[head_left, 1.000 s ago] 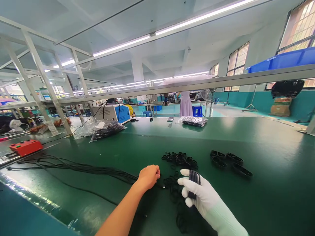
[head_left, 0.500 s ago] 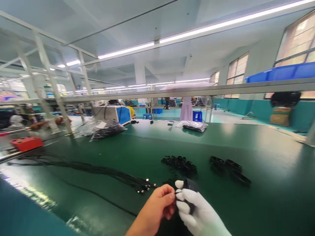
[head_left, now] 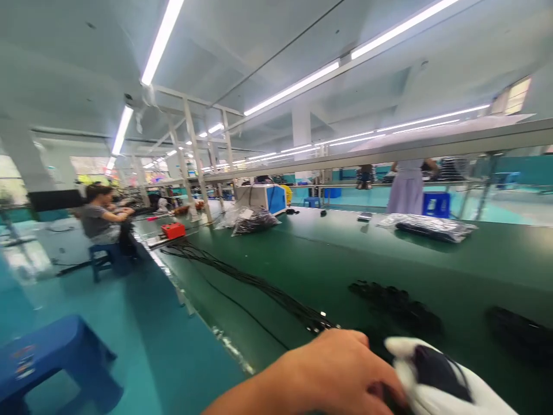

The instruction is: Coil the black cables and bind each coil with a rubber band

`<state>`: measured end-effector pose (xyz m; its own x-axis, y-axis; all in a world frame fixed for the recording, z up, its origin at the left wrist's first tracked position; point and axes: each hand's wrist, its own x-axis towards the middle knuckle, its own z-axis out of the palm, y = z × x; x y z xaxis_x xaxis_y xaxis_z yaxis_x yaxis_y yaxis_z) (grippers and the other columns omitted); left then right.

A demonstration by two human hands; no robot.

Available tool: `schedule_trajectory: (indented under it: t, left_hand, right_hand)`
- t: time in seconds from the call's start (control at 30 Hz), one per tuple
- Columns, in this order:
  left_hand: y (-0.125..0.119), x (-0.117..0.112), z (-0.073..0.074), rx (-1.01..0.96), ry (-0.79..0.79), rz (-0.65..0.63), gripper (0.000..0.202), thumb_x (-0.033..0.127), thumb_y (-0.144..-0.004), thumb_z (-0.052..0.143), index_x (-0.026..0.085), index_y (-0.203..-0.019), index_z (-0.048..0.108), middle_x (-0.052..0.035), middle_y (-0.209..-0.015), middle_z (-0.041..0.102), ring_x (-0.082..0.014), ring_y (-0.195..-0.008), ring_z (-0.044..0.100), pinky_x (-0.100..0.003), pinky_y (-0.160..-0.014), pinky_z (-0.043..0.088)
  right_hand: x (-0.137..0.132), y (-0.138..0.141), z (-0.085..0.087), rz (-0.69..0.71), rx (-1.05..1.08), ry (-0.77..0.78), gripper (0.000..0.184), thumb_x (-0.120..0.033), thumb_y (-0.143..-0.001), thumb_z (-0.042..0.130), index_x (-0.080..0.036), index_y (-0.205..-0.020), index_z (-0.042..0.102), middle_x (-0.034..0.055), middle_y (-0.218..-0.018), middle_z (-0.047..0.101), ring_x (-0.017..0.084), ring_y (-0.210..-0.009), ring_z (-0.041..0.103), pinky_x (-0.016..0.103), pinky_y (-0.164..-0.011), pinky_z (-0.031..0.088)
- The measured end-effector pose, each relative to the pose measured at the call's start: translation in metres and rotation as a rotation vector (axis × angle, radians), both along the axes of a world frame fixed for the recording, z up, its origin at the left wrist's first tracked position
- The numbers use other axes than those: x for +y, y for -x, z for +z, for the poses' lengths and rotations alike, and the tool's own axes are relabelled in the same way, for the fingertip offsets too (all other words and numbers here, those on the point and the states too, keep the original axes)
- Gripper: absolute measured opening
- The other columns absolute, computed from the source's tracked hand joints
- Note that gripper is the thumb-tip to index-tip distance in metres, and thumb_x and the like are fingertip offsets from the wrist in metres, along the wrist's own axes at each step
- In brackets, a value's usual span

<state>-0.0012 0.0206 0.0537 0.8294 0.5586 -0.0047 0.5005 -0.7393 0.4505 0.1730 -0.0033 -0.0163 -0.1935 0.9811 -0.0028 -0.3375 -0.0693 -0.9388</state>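
Observation:
My bare left hand (head_left: 332, 374) is at the lower centre, its fingers curled in against my right hand; motion blur and the hand itself hide what they grip, if anything. My right hand (head_left: 415, 374), in a white glove, is closed around a smooth black band-like piece (head_left: 440, 372). Just beyond my left fingertips lie the pale-tipped ends of a bundle of black cables (head_left: 259, 282) running back to the left. Behind the hands is a blurred pile of small black loops (head_left: 395, 305). Larger black bands (head_left: 521, 334) lie farther right.
The green tabletop (head_left: 319, 259) holds a red box (head_left: 173, 230), plastic-wrapped goods (head_left: 254, 221) and a bagged black item (head_left: 434, 227). A shelf rail (head_left: 389, 147) crosses above. On the left floor stands a blue stool (head_left: 56, 363); a person (head_left: 103, 213) sits beyond it.
The view has swung left, bringing the floor, stool and seated person into sight. My hands now appear lower and farther right, still together, with the left turned back-up.

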Motion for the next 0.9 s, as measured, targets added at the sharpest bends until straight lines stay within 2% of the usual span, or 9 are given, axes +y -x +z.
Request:
schedule_trajectory:
  t: [0.1,0.17,0.33,0.47,0.57,0.63,0.73,0.8,0.9]
  left_hand:
    - [0.011,-0.004,0.001,-0.165,0.059,0.150,0.034,0.024,-0.068,0.076,0.025,-0.102,0.069,0.0024,-0.078,0.069,-0.0165,-0.079,0.052,-0.022,-0.067,0.037]
    - [0.019,-0.001,-0.003,-0.275,0.178,0.235,0.045,0.021,-0.066,0.074,0.027,-0.110,0.064,0.0018,-0.092,0.068,-0.0181,-0.089,0.052,-0.024,-0.078,0.039]
    - [0.020,-0.003,-0.009,-0.323,0.403,0.242,0.064,0.015,-0.061,0.069,0.030,-0.122,0.054,-0.0010,-0.115,0.058,-0.0217,-0.105,0.049,-0.029,-0.091,0.037]
    - [0.001,-0.014,-0.005,-0.178,0.273,0.283,0.056,0.021,-0.055,0.075,0.025,-0.109,0.061,-0.0041,-0.102,0.058,-0.0254,-0.096,0.051,-0.031,-0.081,0.041]
    - [-0.006,-0.011,-0.002,-0.016,0.162,0.360,0.051,0.022,-0.045,0.079,0.019,-0.095,0.065,-0.0057,-0.088,0.059,-0.0286,-0.084,0.053,-0.031,-0.068,0.042]
    - [-0.002,-0.003,-0.003,0.000,0.260,0.320,0.042,0.021,-0.046,0.076,0.020,-0.087,0.066,-0.0044,-0.082,0.061,-0.0276,-0.080,0.055,-0.029,-0.063,0.041]
    - [0.009,0.008,-0.009,-0.162,0.478,0.241,0.014,0.021,-0.063,0.061,0.022,-0.075,0.068,-0.0002,-0.075,0.067,-0.0214,-0.072,0.059,-0.025,-0.062,0.040]
    - [0.013,0.009,-0.016,-0.251,0.445,0.276,0.018,0.018,-0.069,0.051,0.023,-0.063,0.066,0.0016,-0.066,0.067,-0.0177,-0.064,0.058,-0.024,-0.060,0.038]
    - [0.011,0.003,-0.023,-0.196,0.376,0.332,0.023,0.015,-0.066,0.049,0.023,-0.047,0.058,0.0026,-0.048,0.060,-0.0141,-0.049,0.050,-0.024,-0.052,0.034]
  right_hand:
    - [-0.013,0.004,0.016,-0.103,-0.052,0.064,0.050,-0.034,-0.061,0.074,-0.022,-0.106,0.056,-0.0013,-0.071,0.056,0.011,-0.045,0.050,0.021,-0.030,0.036]
    - [-0.017,0.010,0.023,-0.013,-0.060,0.123,0.057,-0.022,-0.059,0.068,-0.018,-0.113,0.051,-0.0016,-0.073,0.057,0.009,-0.045,0.050,0.017,-0.029,0.035]
    - [-0.012,0.020,0.006,0.181,-0.189,0.104,0.065,-0.013,-0.058,0.068,-0.018,-0.119,0.046,-0.0034,-0.065,0.059,0.009,-0.043,0.050,0.016,-0.034,0.038]
    - [-0.005,0.023,-0.020,0.077,-0.210,0.046,0.076,-0.009,-0.047,0.074,-0.021,-0.119,0.051,-0.0025,-0.066,0.059,0.014,-0.051,0.055,0.021,-0.041,0.041]
    - [-0.004,0.027,-0.024,-0.073,-0.239,-0.020,0.084,-0.007,-0.043,0.074,-0.024,-0.123,0.051,-0.0007,-0.075,0.061,0.017,-0.062,0.058,0.023,-0.048,0.044]
    - [-0.004,0.030,-0.018,-0.131,-0.292,-0.024,0.080,-0.008,-0.048,0.070,-0.024,-0.124,0.050,-0.0019,-0.072,0.061,0.015,-0.057,0.057,0.022,-0.045,0.042]
    - [-0.008,0.030,0.001,-0.096,-0.389,0.026,0.057,-0.013,-0.057,0.066,-0.021,-0.113,0.055,-0.0038,-0.068,0.058,0.008,-0.039,0.047,0.020,-0.035,0.035]
    - [-0.013,0.026,0.016,-0.031,-0.371,0.023,0.042,-0.013,-0.059,0.065,-0.021,-0.099,0.056,-0.0035,-0.071,0.059,0.006,-0.035,0.045,0.018,-0.031,0.034]
    - [-0.022,0.019,0.030,0.181,-0.079,0.006,0.039,-0.015,-0.056,0.070,-0.021,-0.090,0.051,-0.0003,-0.081,0.063,0.007,-0.038,0.050,0.018,-0.032,0.037]
